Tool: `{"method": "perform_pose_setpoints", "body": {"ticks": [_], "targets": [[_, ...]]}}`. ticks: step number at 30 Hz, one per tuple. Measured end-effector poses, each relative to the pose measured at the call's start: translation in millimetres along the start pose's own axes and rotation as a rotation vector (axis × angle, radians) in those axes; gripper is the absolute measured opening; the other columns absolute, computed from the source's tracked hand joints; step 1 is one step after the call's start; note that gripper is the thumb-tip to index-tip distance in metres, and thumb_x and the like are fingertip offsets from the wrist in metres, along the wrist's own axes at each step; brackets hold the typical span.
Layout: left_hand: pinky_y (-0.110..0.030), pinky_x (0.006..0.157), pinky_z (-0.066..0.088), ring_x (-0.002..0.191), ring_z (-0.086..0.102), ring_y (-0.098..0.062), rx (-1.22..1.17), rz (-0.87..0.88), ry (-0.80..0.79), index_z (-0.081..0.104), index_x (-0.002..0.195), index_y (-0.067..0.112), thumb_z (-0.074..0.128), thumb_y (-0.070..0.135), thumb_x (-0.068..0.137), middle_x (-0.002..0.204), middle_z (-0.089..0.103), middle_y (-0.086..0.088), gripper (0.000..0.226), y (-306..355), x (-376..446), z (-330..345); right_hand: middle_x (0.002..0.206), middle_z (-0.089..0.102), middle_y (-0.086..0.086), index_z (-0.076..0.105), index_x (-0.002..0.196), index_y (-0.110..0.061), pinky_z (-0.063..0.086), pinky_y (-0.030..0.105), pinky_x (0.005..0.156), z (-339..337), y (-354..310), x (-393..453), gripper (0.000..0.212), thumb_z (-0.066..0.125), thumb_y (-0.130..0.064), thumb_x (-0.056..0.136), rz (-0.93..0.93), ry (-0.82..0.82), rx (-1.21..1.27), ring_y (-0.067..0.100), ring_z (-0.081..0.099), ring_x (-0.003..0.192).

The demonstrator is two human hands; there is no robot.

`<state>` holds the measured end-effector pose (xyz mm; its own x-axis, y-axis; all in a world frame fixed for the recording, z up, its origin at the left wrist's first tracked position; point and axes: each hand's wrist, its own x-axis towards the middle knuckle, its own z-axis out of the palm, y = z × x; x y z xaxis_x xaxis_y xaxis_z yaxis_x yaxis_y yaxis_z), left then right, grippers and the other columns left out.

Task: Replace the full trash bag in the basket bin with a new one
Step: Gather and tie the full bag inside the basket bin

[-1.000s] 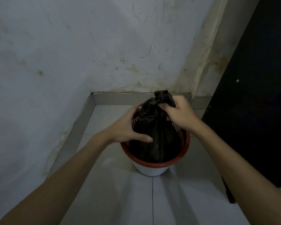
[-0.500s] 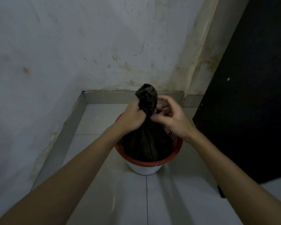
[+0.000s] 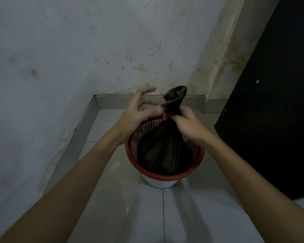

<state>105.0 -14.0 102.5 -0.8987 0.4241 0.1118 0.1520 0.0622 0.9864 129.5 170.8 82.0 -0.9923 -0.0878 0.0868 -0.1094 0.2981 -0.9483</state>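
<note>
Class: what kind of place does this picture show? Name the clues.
Probably a corner of a utility or back room at home: stained, peeling plaster wall, grey tiled floor with tile skirting, and a red mesh basket bin holding a black trash bag.

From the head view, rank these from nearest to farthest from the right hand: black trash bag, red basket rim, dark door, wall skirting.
1. Black trash bag: gripped at its neck by the right hand.
2. Red basket rim: just below.
3. Wall skirting: behind, and dark door: to the right, too close to call.
</note>
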Motion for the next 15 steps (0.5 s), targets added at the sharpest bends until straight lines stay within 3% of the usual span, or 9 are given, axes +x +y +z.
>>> {"method": "perform_pose_setpoints", "body": {"ticks": [3,5,7,8,10,11,13,15], "targets": [[-0.033,0.106,0.047,0.124,0.055,-0.006,0.195,-0.118,-0.147,0.035,0.146,0.033,0.094,0.036,0.055,0.135,0.057,0.007,0.108,-34,-12,12,0.075,0.061,-0.005,0.061,0.081,-0.010,0.044,0.021,0.072,-8,-11,1,0.024,0.049,-0.008,0.101,0.020,-0.043,-0.022,-0.001,0.058,0.072],[-0.026,0.103,0.049,0.121,0.057,0.000,0.267,-0.115,-0.183,0.031,0.149,0.028,0.096,0.034,0.055,0.132,0.059,0.014,0.114,-41,-10,39,0.085,0.065,-0.007,0.062,0.089,-0.018,0.048,0.026,0.082,-5,-14,3,0.018,0.051,-0.015,0.103,0.054,-0.052,-0.002,0.003,0.062,0.085],[-0.021,0.091,0.055,0.109,0.064,0.001,0.265,-0.047,-0.072,0.040,0.144,0.018,0.093,0.032,0.061,0.118,0.069,0.012,0.100,-48,-2,63,0.093,0.065,-0.010,0.060,0.096,-0.028,0.048,0.034,0.094,-1,-14,4,0.014,0.052,-0.021,0.104,0.076,-0.024,-0.010,0.009,0.061,0.096],[-0.026,0.086,0.058,0.100,0.068,-0.001,0.258,-0.015,-0.001,0.052,0.134,0.015,0.090,0.031,0.065,0.108,0.073,0.009,0.081,-53,2,69,0.087,0.064,-0.008,0.061,0.089,-0.029,0.048,0.038,0.096,0,-14,4,0.019,0.051,-0.021,0.104,0.071,0.008,-0.032,0.011,0.061,0.092],[-0.040,0.072,0.060,0.081,0.072,-0.005,0.334,0.008,0.096,0.071,0.100,0.015,0.082,0.035,0.072,0.086,0.076,0.005,0.036,-69,9,73,0.074,0.061,-0.001,0.058,0.070,-0.026,0.049,0.045,0.092,-1,-10,5,0.034,0.050,-0.023,0.103,0.049,0.074,-0.062,0.015,0.059,0.079],[-0.042,0.067,0.058,0.077,0.071,-0.009,0.392,0.009,0.097,0.071,0.088,0.016,0.079,0.041,0.074,0.080,0.074,0.003,0.030,-77,11,72,0.071,0.058,0.002,0.056,0.065,-0.026,0.048,0.045,0.088,-3,-7,5,0.038,0.050,-0.026,0.102,0.039,0.106,-0.064,0.016,0.057,0.075],[-0.043,0.073,0.055,0.085,0.067,-0.017,0.548,0.051,0.066,0.069,0.089,0.019,0.072,0.054,0.075,0.090,0.070,0.000,0.038,-95,12,66,0.069,0.052,0.005,0.051,0.060,-0.029,0.043,0.041,0.078,-7,1,5,0.041,0.048,-0.036,0.100,0.037,0.174,-0.076,0.017,0.052,0.072],[-0.043,0.089,0.050,0.106,0.056,-0.022,0.673,0.087,0.035,0.067,0.110,0.026,0.067,0.065,0.073,0.113,0.061,-0.002,0.054,-109,12,60,0.069,0.047,0.006,0.046,0.062,-0.028,0.037,0.037,0.073,-10,9,4,0.042,0.046,-0.043,0.101,0.062,0.208,-0.065,0.018,0.048,0.070]]}}
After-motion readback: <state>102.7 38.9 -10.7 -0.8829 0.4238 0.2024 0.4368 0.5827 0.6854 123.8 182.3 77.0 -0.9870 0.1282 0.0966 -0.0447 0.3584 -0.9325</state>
